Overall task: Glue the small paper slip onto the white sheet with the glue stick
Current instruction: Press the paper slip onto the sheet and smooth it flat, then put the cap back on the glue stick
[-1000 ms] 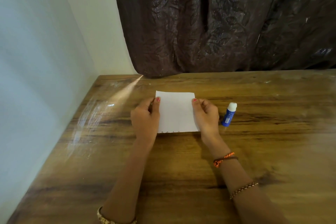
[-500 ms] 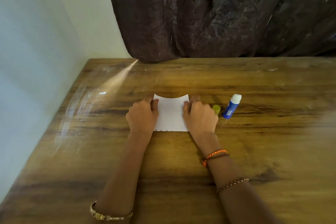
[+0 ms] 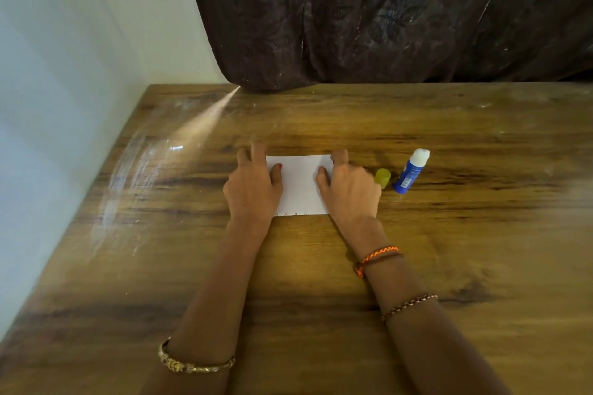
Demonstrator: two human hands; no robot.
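Pressing flat on the white sheet (image 3: 300,184), both hands (image 3: 253,186) lie apart; glue stick (image 3: 410,171) tilts up-right.

- The white sheet (image 3: 300,187) is laid flat, pressed between the left hand (image 3: 253,184) and right hand (image 3: 349,187); small marks are seen along its near edge.
- The blue glue stick (image 3: 410,171), white end pointing away, is tilted just right of the right hand, beside a yellow-green cap (image 3: 382,177).

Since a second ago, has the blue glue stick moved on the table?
No. The glue stick still lies just right of the white sheet, same tilt; only the camera shifted.
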